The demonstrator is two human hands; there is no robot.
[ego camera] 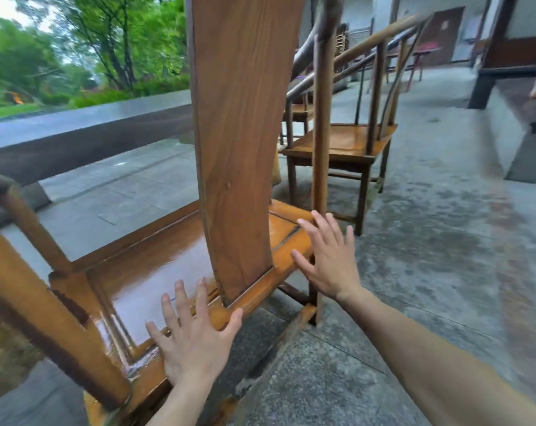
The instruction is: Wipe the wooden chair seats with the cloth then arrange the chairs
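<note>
**Chair seat wet, both hands spread at its back rail**

The chair seat (156,272) lies low at centre-left of the view, right in front of the person, seen from behind the broad back slat (239,133). A glossy film is seen across the panel, which suggests it is wet from wiping. No cloth is seen anywhere.

The left hand (193,336) is held flat with fingers spread over the rear seat rail, apparently touching it. The right hand (328,259) is likewise splayed, empty, at the rear corner beside the slim back post (320,149). Nothing is gripped by either.

If the chair is pushed from here, the palms could slip on the slick lacquer, and the legs could catch or scrape on the rough, mottled stone floor (429,241). The second chair (340,146), near and just ahead to the right, could be knocked.

The wood is warm orange-brown, smooth, strongly grained; the seat is a framed flat panel, the armrests are rounded.
</note>
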